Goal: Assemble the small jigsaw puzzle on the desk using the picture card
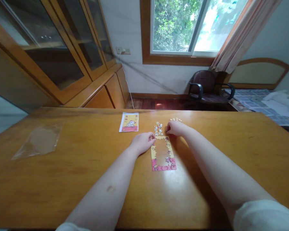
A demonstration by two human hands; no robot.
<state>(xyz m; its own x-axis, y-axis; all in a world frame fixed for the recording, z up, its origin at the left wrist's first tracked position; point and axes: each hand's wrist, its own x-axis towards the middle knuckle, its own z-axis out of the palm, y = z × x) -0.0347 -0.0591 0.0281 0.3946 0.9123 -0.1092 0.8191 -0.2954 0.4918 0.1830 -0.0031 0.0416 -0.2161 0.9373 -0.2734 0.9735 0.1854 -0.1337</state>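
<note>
A partly assembled jigsaw puzzle (171, 154) lies on the table as a rectangular border, yellow above and pink below, with bare wood showing inside it. My left hand (142, 143) rests at its upper left corner, fingers bent and closed against the edge there. Beyond the top edge is a small pile of loose puzzle pieces (158, 127). My right hand (176, 128) is just right of this pile, fingertips pinched together low over the table; what they hold is too small to make out. Pink pieces show partly beneath that hand.
A printed picture card (129, 122) lies left of the pile. More loose pieces (176, 120) sit behind my right hand. A clear plastic bag (39, 141) lies at the left of the wooden table (86, 179). Beyond the far edge stands an office chair (204, 85).
</note>
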